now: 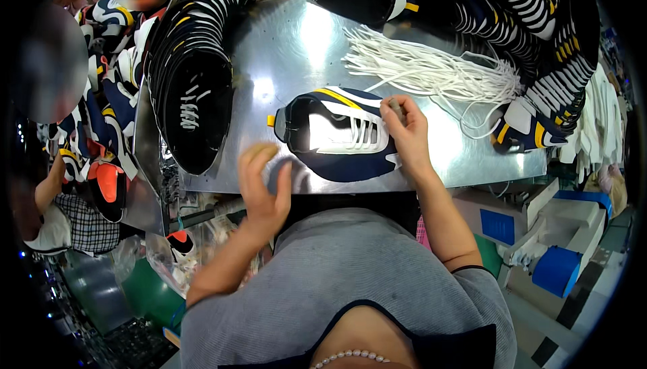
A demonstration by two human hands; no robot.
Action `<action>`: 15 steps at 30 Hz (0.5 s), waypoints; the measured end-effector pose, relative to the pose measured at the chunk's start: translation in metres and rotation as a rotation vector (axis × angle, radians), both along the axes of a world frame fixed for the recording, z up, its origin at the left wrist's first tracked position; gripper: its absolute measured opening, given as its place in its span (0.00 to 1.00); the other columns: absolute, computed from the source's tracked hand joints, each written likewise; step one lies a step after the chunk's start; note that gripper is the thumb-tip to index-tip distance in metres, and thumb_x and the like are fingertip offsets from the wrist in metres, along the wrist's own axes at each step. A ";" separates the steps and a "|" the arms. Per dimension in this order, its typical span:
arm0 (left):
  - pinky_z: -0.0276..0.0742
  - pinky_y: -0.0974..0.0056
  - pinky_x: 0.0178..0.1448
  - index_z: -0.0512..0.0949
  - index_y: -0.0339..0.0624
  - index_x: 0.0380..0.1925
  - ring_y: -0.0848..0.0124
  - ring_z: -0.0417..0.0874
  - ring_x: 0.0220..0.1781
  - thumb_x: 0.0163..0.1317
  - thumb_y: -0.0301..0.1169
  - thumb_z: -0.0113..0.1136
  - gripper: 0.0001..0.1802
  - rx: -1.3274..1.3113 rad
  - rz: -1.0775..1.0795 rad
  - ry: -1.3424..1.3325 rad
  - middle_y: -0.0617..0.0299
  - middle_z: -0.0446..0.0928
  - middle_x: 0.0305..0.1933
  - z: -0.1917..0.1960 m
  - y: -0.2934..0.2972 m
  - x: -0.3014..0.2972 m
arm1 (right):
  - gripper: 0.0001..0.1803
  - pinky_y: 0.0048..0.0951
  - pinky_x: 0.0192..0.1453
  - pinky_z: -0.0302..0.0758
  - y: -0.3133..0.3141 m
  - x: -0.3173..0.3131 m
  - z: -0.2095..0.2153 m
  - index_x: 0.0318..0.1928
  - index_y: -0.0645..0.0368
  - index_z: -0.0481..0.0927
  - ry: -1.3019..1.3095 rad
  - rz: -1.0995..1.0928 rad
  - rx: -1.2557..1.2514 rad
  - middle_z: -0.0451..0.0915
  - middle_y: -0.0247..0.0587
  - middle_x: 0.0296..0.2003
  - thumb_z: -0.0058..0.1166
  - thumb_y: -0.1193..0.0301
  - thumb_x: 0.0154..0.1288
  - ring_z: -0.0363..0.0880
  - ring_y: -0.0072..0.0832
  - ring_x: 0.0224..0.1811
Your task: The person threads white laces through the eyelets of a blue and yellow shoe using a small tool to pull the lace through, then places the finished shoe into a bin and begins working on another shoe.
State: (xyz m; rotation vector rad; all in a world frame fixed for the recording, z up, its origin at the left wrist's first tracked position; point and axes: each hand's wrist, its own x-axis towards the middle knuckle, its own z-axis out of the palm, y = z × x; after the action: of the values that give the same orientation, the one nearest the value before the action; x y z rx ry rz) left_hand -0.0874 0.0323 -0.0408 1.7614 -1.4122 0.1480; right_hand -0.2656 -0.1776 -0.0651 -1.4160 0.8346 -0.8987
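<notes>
A navy, white and yellow shoe upper (337, 136) lies flat on the metal table (290, 45), its white laces threaded across the middle. My right hand (408, 133) rests on the upper's right end, fingers closed around a small grey tool at the lace area. My left hand (264, 183) hovers just off the table's near edge, left of the upper, fingers spread and holding nothing. A loose bundle of white laces (431, 69) lies on the table behind the upper.
Long overlapping rows of black-and-white shoe uppers (195, 52) curve along the table's left and back; more stand at the right (559, 52). A second person sits at far left beside piled uppers (108, 113). Blue and white boxes (539, 234) stand low right.
</notes>
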 end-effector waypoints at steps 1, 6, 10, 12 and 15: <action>0.71 0.58 0.66 0.64 0.33 0.64 0.58 0.72 0.68 0.66 0.19 0.57 0.26 0.002 -0.008 0.547 0.45 0.66 0.68 -0.020 0.016 -0.014 | 0.06 0.17 0.34 0.64 0.001 0.004 0.003 0.43 0.61 0.79 -0.049 0.011 0.080 0.76 0.25 0.32 0.55 0.72 0.70 0.66 0.12 0.30; 0.75 0.59 0.63 0.61 0.39 0.70 0.64 0.72 0.68 0.71 0.32 0.57 0.30 0.078 -0.266 1.621 0.51 0.69 0.68 -0.019 -0.012 -0.024 | 0.10 0.17 0.27 0.59 -0.005 0.007 0.013 0.39 0.60 0.78 0.053 0.108 0.130 0.75 0.27 0.28 0.50 0.67 0.74 0.61 0.10 0.23; 0.80 0.59 0.58 0.72 0.37 0.59 0.67 0.84 0.51 0.65 0.40 0.65 0.27 -0.150 -0.566 2.073 0.57 0.82 0.50 0.018 -0.030 -0.035 | 0.09 0.16 0.23 0.55 -0.008 0.013 0.036 0.39 0.60 0.75 -0.117 0.349 0.270 0.73 0.27 0.24 0.50 0.67 0.74 0.58 0.11 0.18; 0.81 0.61 0.55 0.73 0.37 0.57 0.67 0.85 0.49 0.62 0.32 0.67 0.25 -0.201 -0.697 1.635 0.56 0.82 0.48 0.039 -0.040 -0.023 | 0.08 0.16 0.25 0.58 -0.006 0.018 0.034 0.41 0.59 0.77 -0.234 0.429 0.470 0.77 0.31 0.32 0.54 0.68 0.72 0.62 0.12 0.20; 0.80 0.66 0.50 0.76 0.34 0.51 0.69 0.84 0.45 0.63 0.23 0.63 0.16 -0.280 -0.267 1.363 0.58 0.81 0.45 0.118 -0.027 -0.052 | 0.13 0.22 0.35 0.68 -0.012 0.015 0.030 0.47 0.59 0.80 -0.022 0.390 -0.151 0.77 0.31 0.35 0.63 0.73 0.63 0.73 0.21 0.31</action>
State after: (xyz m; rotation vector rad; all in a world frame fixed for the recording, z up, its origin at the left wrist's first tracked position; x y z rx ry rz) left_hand -0.1397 0.0051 0.0776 0.9703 -0.5231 -0.8136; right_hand -0.2502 -0.1899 -0.0347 -1.6268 0.4558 -0.6849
